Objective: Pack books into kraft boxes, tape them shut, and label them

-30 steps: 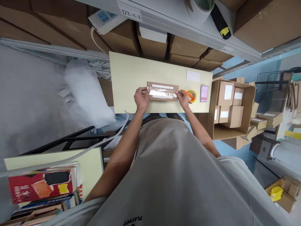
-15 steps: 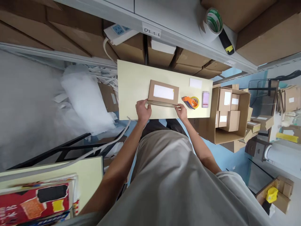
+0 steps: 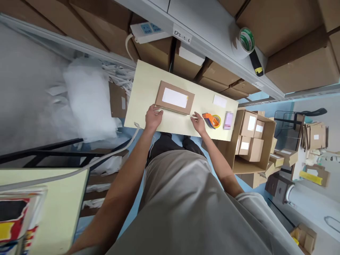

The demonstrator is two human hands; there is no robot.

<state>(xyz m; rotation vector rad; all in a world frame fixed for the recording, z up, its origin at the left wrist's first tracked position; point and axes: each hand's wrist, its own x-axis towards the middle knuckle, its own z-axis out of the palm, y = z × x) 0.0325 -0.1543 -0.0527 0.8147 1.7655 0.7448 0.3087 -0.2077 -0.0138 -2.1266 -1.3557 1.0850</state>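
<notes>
I am poising the right hand [image 3: 198, 123] and left hand [image 3: 154, 118], both grips parted, left contact unclear; a careless rightward sweep could be knocking the orange tape dispenser [image 3: 212, 120]. Just beyond, the white-labelled brown cardboard box [image 3: 175, 97] is lying on the pale-yellow rectangular surface [image 3: 143, 92].

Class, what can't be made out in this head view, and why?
Head view:
Underside of the box: hidden, facing the table.
Any print on its white label: too small.
Pink rectangle: pixelated.
Red cover: cut off by the left edge.
Whether the left hand touches the box: too small to tell.
</notes>
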